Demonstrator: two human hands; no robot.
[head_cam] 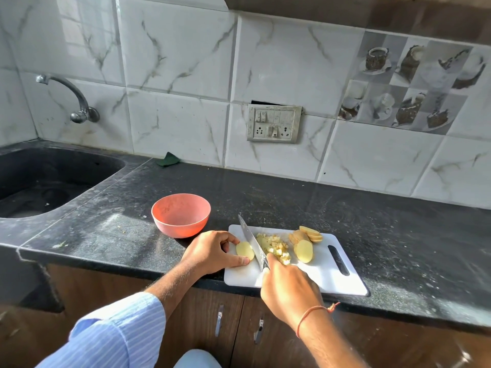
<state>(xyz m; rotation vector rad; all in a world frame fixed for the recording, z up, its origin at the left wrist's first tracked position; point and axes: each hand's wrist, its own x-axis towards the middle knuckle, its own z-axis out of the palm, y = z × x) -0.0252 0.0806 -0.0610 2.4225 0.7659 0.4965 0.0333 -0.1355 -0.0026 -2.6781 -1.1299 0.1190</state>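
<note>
Your left hand (212,251) pinching a potato slice (245,251) at the cutting board's (345,281) nine o'clock, your right hand (289,286) gripping the knife (251,240), its handle hidden in your fist

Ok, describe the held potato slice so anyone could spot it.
A white board lies on the black counter. At its left end, beside the knife, the left hand holds one flat slice. The other slices lie untouched right of the diced pile.
</note>
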